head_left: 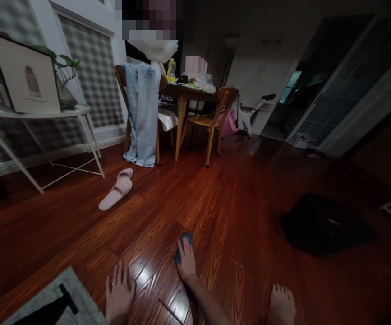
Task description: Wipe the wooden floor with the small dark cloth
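Note:
My right hand [186, 262] lies over a folded dark blue-green cloth [178, 257] and presses it to the reddish wooden floor [198, 203]. Part of the cloth is hidden under the palm and fingers. To the left, my left hand [119, 291] rests on the floor with its fingers spread and nothing in it. Beside that hand, at the lower left, lies a grey-green mat [87, 293] with a dark pattern. My bare foot [282, 304] shows at the lower right.
Ahead lie pink slippers [116, 192]. A white side table [36, 113] stands left. Behind are a wooden chair [204, 121] and a dining table [181, 90]; jeans [143, 113] hang over another chair. A black, bag-like thing [327, 225] lies on the right.

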Action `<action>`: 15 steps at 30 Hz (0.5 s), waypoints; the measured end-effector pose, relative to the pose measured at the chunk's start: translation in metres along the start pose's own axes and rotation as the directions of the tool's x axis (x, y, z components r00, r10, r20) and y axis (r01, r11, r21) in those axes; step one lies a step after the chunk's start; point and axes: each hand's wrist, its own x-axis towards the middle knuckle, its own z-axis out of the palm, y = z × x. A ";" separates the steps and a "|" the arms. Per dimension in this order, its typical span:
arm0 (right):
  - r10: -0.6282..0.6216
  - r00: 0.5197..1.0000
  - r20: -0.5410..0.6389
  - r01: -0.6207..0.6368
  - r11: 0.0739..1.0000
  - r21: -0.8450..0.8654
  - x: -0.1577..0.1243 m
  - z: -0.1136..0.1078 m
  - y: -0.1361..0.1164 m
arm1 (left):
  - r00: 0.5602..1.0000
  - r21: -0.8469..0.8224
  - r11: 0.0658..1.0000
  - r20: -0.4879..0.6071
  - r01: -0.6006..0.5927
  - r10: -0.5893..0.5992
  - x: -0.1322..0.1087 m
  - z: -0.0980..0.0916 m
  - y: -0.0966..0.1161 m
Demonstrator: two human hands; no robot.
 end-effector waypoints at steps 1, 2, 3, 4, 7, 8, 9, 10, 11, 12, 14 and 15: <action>0.077 0.996 -0.038 -0.077 0.997 -0.015 0.003 -0.008 0.017 | 1.000 -0.007 1.000 0.000 -0.001 0.001 0.000 0.001 0.000; 0.154 0.985 -0.078 -0.157 0.987 -0.030 0.005 -0.015 0.033 | 1.000 -0.015 1.000 -0.001 -0.003 0.003 -0.001 0.001 0.000; 0.222 0.968 -0.120 -0.228 0.973 -0.042 0.004 -0.019 0.047 | 1.000 -0.022 1.000 -0.003 -0.004 0.004 -0.001 0.002 -0.001; 0.276 0.948 -0.159 -0.287 0.956 -0.051 0.002 -0.021 0.059 | 1.000 -0.028 1.000 -0.006 -0.004 0.004 -0.001 0.003 -0.001; 0.348 0.903 -0.251 -0.371 0.927 -0.050 -0.007 -0.012 0.072 | 1.000 -0.043 0.999 -0.014 -0.008 0.007 -0.001 0.005 -0.003; 0.355 0.896 -0.265 -0.379 0.924 -0.044 -0.010 -0.005 0.068 | 1.000 -0.046 0.999 -0.016 -0.011 0.010 -0.001 0.005 -0.004; 0.362 0.892 -0.271 -0.385 0.922 -0.038 -0.014 0.003 0.061 | 1.000 -0.048 0.999 -0.015 -0.014 0.014 -0.001 0.005 -0.005; 0.358 0.896 -0.264 -0.380 0.925 -0.034 -0.017 0.012 0.050 | 1.000 -0.047 0.999 -0.014 -0.017 0.016 -0.001 0.005 -0.005; 0.337 0.910 -0.243 -0.354 0.935 -0.030 -0.020 0.021 0.036 | 1.000 -0.043 0.999 -0.012 -0.019 0.018 -0.001 0.004 -0.005; 0.297 0.931 -0.210 -0.309 0.951 -0.025 -0.024 0.030 0.020 | 1.000 -0.037 0.999 -0.007 -0.020 0.020 -0.001 0.003 -0.005; 0.146 0.981 -0.126 -0.148 0.989 -0.002 -0.034 0.044 -0.015 | 1.000 -0.021 0.999 0.005 -0.025 0.025 -0.001 0.000 -0.005; 0.042 0.996 -0.080 -0.041 0.999 0.014 -0.039 0.049 -0.033 | 1.000 -0.015 1.000 0.012 -0.025 0.025 -0.001 -0.001 -0.005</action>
